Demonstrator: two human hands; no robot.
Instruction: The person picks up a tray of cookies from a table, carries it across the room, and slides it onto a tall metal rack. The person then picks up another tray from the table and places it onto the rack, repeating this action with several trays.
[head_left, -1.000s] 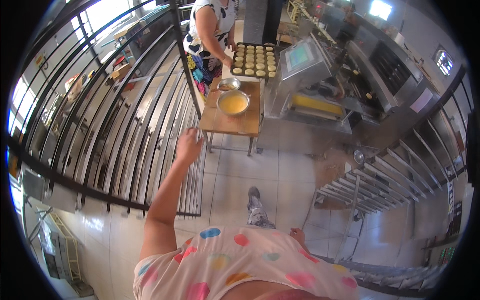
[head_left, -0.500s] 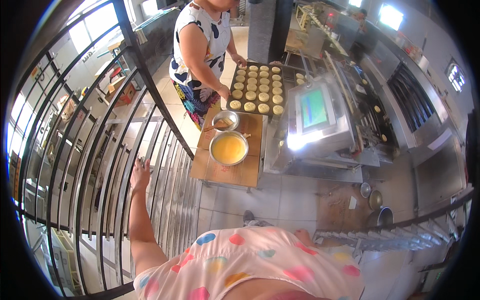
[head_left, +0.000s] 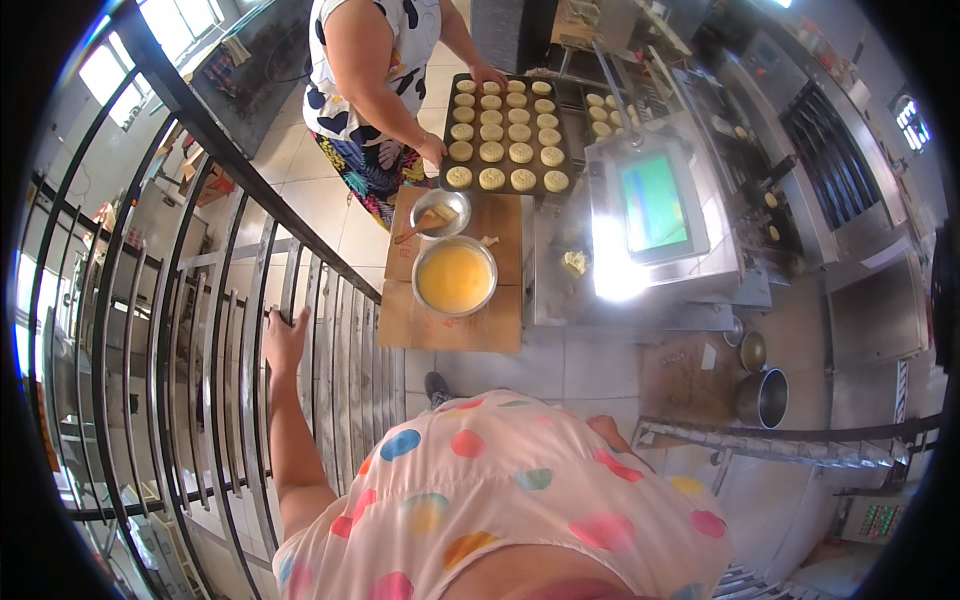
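Loads of bars on the left, all part of one tall dark metal rack (head_left: 228, 150), bent by the fisheye, with a bright window (head_left: 180, 28) beyond. Next along, the left hand (head_left: 285, 338), arm stretched forward, right up at the rack's bars on the side nearest the table. Thumb spread away from the fingers. Looks like contact with a bar, but honestly can't tell if gripping or just resting.

Moving right, past the rack's thick post: a co-worker (head_left: 365, 90) in a white top with dark patches and bright leafy bottoms, both hands at the edge of a dark tray. Below, near the spotted shirt (head_left: 500, 480), a dark shoe (head_left: 437, 388) on the pale tiled floor (head_left: 595, 370). Then a table (head_left: 500, 335) with a brown top, carrying two metal bowls: a smaller bowl (head_left: 462, 210) with a wooden-handled tool in it, and just in front, a bigger bowl (head_left: 455, 278) of yellow liquid. At the table's far end, that tray (head_left: 507, 180), full of neat rows of round pale pieces.

Further right, the right hand (head_left: 605, 428), low down and partly hidden behind the shirt, well apart from the rack. Can't tell if open or closed. Above it, a metal machine with a green screen (head_left: 655, 205). Finally, a deep metal pot (head_left: 765, 398) on the floor, near a second rack (head_left: 790, 437).
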